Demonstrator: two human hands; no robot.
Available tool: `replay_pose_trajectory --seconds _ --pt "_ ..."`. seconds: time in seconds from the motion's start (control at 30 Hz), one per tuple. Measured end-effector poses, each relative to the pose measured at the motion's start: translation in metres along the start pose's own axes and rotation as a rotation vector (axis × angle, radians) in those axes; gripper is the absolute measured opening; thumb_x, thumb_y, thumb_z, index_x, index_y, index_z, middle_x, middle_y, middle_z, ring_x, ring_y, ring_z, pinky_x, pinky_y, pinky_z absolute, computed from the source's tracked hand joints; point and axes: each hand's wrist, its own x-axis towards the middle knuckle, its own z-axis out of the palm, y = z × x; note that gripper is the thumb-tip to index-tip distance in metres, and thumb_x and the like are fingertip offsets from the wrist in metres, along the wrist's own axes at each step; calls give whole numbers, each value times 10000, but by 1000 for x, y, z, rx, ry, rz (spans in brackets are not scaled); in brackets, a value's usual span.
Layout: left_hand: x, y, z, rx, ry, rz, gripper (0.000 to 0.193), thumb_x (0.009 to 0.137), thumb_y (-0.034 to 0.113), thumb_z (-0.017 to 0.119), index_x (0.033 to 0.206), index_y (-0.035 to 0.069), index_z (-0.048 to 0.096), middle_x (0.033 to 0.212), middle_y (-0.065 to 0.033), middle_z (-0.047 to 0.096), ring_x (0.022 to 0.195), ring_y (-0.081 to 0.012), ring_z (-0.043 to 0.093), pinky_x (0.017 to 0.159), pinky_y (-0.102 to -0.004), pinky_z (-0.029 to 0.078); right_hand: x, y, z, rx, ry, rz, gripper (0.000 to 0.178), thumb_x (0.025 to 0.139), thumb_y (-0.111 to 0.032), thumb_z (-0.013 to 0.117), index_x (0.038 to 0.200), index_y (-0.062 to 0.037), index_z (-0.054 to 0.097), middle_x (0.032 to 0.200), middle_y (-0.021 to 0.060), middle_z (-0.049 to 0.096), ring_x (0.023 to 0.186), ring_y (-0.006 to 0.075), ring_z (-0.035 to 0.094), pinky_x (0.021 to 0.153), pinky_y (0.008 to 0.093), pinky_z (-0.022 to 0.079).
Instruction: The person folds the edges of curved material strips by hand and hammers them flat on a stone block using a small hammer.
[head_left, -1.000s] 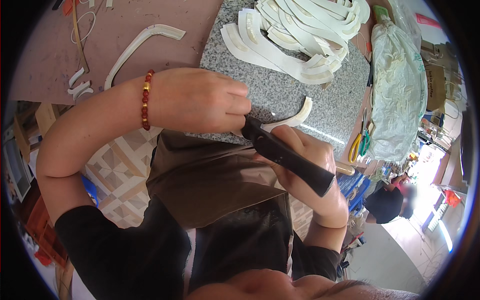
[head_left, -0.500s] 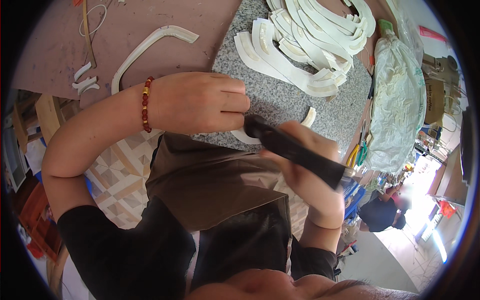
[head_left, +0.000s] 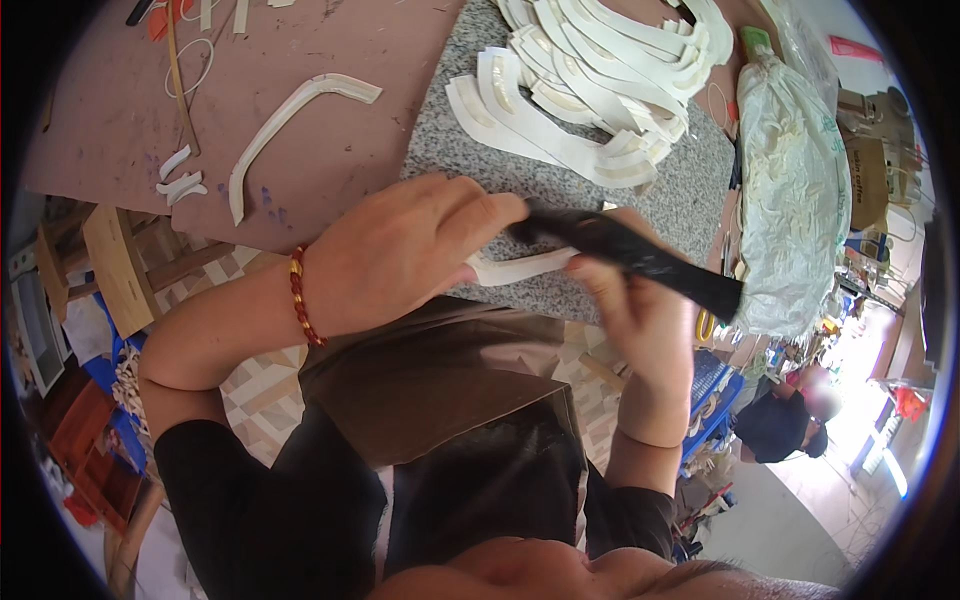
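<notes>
My left hand [head_left: 425, 240] pinches the curved white strip [head_left: 525, 269] by its left end, likely steadying it. My right hand [head_left: 648, 325] clasps the long black tool [head_left: 640, 257].

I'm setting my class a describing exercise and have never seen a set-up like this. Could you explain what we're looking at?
There is no robot here, just a person using two bare hands. The view comes from a wide camera worn on the head, looking down, so straight edges bend near the rim.

The left hand, with a beaded bracelet at its wrist, holds one end of a curved white strip. The right hand holds a dark tool; its thumb is by the strip's other end.

Beneath is a speckled grey slab with a heap of white strips on it. On the brown surface at left lies a lone pale strip.
</notes>
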Motion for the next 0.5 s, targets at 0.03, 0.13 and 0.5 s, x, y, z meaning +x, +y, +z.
replay_pose_trajectory --seconds 0.03,0.13,0.5 --pt "2 3 2 47 -58 -55 312 812 96 765 1074 29 610 1035 -140 599 975 -331 623 833 -422 521 -2 4 -9 -83 42 -58 221 898 -198 796 1000 -22 707 814 125 690 666 235 680 628 330 534" --pt "10 6 5 100 -170 -128 284 826 61 735 1083 23 621 968 -143 586 940 -346 618 817 -446 513 -18 14 -26 -216 62 -87 212 905 -205 786 982 -22 710 798 121 679 654 239 668 627 337 531" --pt "33 11 -3 -170 -113 -116 45 876 -28 633 914 -6 639 941 -101 626 824 -206 662 734 -336 542 -57 53 -29 -164 131 -49 245 878 -259 804 991 -68 700 759 139 678 656 330 681 598 373 530"
